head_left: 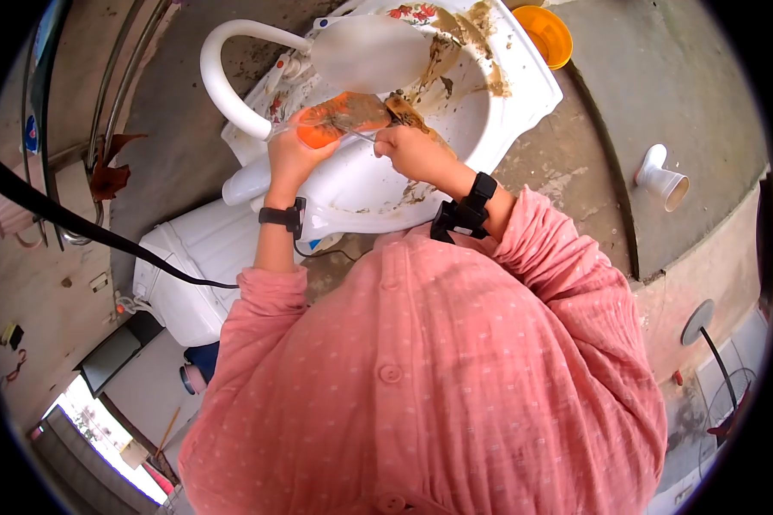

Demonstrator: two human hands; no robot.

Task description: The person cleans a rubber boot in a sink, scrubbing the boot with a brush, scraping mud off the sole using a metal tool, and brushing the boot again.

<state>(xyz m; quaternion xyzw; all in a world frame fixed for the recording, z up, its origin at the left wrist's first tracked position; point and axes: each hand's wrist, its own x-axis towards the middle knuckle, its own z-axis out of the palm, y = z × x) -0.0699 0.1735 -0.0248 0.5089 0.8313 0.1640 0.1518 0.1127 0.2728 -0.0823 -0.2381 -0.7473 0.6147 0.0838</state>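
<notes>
My left hand (pixel 292 154) is closed around one end of an elongated bright orange object (pixel 319 130). Brown, mud-like smears cover its far part, and I cannot make out its exact kind. My right hand (pixel 416 153) pinches a thin, metallic-looking implement (pixel 358 134), whose tip lies against or just beside the orange object. Beyond my right fingers is a tan-brown piece (pixel 421 118), partly hidden. Both hands are over a white washbasin (pixel 489 129) spattered with brown muck. A thick white curved pipe (pixel 219 73) ends by my left hand.
A yellow-orange bowl (pixel 548 36) stands past the basin's far right corner. On the grey floor to the right lies a white pipe fitting (pixel 661 178). White appliance-like casing (pixel 180 275) is at the left, and a black cable (pixel 103 232) crosses there. A pale blurred oval covers the basin's back.
</notes>
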